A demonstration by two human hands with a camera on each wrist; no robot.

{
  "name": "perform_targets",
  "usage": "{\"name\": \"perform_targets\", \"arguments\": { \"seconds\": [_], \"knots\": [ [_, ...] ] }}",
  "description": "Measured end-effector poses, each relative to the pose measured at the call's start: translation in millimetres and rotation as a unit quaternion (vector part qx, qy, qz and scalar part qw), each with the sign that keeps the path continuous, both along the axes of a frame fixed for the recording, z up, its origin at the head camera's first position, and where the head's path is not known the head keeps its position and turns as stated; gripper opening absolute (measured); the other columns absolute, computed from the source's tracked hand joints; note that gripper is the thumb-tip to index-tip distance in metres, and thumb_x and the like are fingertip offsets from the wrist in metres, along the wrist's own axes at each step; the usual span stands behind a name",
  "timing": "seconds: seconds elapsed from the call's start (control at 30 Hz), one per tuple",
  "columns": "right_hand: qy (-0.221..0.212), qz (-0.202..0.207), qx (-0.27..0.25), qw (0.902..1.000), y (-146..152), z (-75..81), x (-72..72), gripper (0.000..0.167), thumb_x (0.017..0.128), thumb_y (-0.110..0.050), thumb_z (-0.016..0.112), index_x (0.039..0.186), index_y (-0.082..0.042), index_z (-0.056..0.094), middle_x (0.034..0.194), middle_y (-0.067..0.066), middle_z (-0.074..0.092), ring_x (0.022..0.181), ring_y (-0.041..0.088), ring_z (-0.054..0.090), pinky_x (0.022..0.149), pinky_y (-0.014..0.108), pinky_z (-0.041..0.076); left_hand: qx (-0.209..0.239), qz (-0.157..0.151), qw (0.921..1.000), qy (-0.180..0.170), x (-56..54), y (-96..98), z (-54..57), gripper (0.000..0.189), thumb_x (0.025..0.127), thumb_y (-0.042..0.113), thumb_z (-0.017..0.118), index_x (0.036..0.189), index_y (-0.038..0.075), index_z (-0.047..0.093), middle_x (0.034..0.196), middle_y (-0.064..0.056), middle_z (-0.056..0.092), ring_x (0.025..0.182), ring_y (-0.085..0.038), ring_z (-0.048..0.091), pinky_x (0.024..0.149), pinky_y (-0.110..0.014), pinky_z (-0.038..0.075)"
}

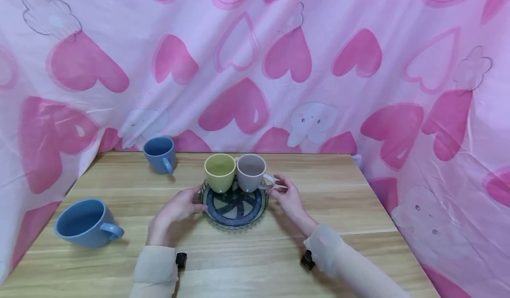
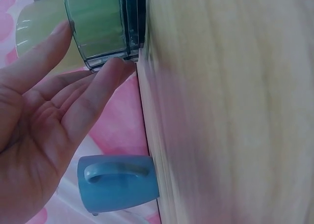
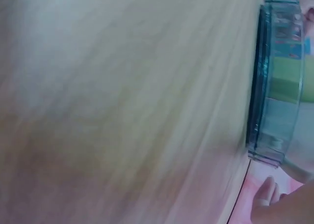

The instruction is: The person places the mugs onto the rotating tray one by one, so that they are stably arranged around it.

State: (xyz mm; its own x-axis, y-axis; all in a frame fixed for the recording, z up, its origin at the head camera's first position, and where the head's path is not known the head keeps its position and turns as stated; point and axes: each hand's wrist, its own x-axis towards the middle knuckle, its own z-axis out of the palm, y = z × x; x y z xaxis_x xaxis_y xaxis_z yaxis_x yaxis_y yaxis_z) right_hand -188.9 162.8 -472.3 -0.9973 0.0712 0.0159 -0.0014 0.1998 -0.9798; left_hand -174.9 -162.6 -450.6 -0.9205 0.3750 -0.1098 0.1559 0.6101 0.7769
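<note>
A round, clear-walled glass tray (image 1: 235, 220) with a dark blue pattern sits on the table. Inside it, at the far side, a yellow-green mug (image 1: 220, 174) and a pale grey-mauve mug (image 1: 251, 174) stand upright side by side. My left hand (image 1: 179, 207) holds the tray's left side, thumb at the rim and a finger low by the base in the left wrist view. To the right of the tray is my right hand (image 1: 290, 199), fingers loosely bent close to the grey mug's handle; the right wrist view shows it (image 3: 279, 207) a little apart from the tray.
A blue mug (image 1: 160, 155) stands at the back left of the wooden table (image 1: 338, 178). Another wider blue mug (image 1: 85, 222) is at the front left, its handle towards my left arm. Pink heart-patterned cloth (image 1: 235, 107) hangs behind and around the table.
</note>
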Motion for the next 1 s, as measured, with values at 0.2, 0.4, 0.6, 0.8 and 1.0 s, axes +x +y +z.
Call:
{"name": "perform_targets", "arguments": {
  "seconds": [0.2, 0.4, 0.6, 0.8, 1.0],
  "knots": [
    [-0.042, 0.006, -0.035, 0.9985, -1, 1.7, -2.1, 0.055, 0.087, -0.003, 0.067, 0.138, 0.000, 0.047, 0.127, 0.023, 0.052, 0.099, 0.025, 0.059, 0.079, 0.046, 0.056, 0.014, -0.002, 0.9999, -0.007, 0.1, -3.7, 1.7, 0.067, 0.087, 0.000, 0.070, 0.142, -0.016, 0.035, 0.122, -0.030, 0.060, 0.113, -0.040, 0.059, 0.095, -0.045, 0.051],
    [-0.098, 0.013, -0.137, 0.9856, 4, 1.8, -2.6, 0.055, 0.088, -0.001, 0.064, 0.139, -0.001, 0.043, 0.122, 0.020, 0.052, 0.094, 0.026, 0.059, 0.087, 0.046, 0.053, 0.020, -0.002, 0.9997, -0.012, -0.3, -2.3, 1.2, 0.064, 0.087, 0.000, 0.070, 0.139, -0.017, 0.037, 0.119, -0.031, 0.061, 0.112, -0.041, 0.060, 0.093, -0.044, 0.052],
    [-0.119, 0.009, -0.139, 0.9831, 14, 2.0, -4.8, 0.051, 0.088, 0.005, 0.060, 0.136, 0.000, 0.045, 0.116, 0.018, 0.051, 0.091, 0.025, 0.060, 0.092, 0.050, 0.051, 0.031, 0.002, 0.9993, -0.022, -0.3, -1.2, 2.2, 0.056, 0.089, -0.003, 0.066, 0.136, -0.018, 0.041, 0.117, -0.029, 0.062, 0.111, -0.041, 0.060, 0.090, -0.043, 0.053],
    [-0.113, 0.024, -0.125, 0.9854, 17, 0.2, -4.1, 0.044, 0.090, 0.005, 0.060, 0.133, 0.004, 0.048, 0.108, 0.018, 0.056, 0.092, 0.028, 0.061, 0.091, 0.052, 0.052, 0.022, 0.010, 0.9996, -0.014, 0.1, 0.3, 4.2, 0.051, 0.089, -0.004, 0.065, 0.134, -0.018, 0.045, 0.114, -0.028, 0.064, 0.108, -0.040, 0.062, 0.090, -0.043, 0.054],
    [-0.120, 0.031, -0.230, 0.9652, 15, -6.9, 2.0, 0.043, 0.091, 0.000, 0.064, 0.131, -0.005, 0.051, 0.111, 0.017, 0.057, 0.094, 0.030, 0.061, 0.090, 0.051, 0.052, 0.012, 0.013, 0.9998, -0.008, 0.7, 1.5, 4.9, 0.051, 0.088, -0.003, 0.067, 0.132, -0.018, 0.046, 0.112, -0.028, 0.065, 0.106, -0.039, 0.063, 0.088, -0.043, 0.054]
  ]
}}
